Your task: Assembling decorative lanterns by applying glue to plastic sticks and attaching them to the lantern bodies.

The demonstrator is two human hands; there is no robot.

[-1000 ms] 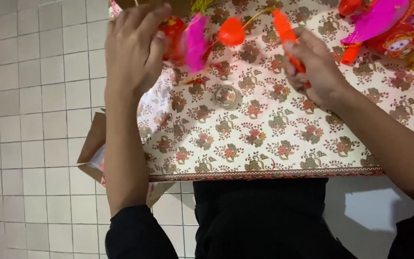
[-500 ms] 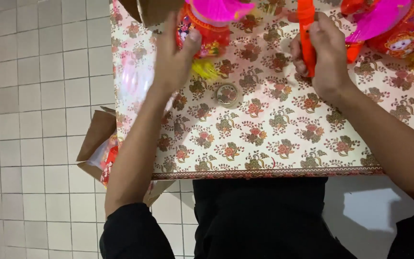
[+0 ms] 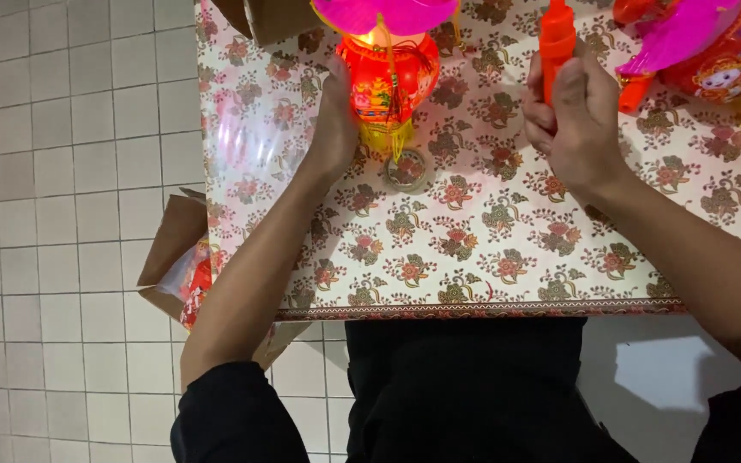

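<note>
Head view: right hand [image 3: 578, 116] fingers clamped on orange handle [image 3: 556, 45], left hand [image 3: 336, 120] apparently cupping glowing red lantern [image 3: 385, 81].

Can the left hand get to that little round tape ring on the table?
Probably yes. The left hand rests against the red lantern, and the tape ring lies on the flowered tablecloth just beside and below it. Only the lantern's yellow tassel hangs nearby; nothing covers the ring.
</note>
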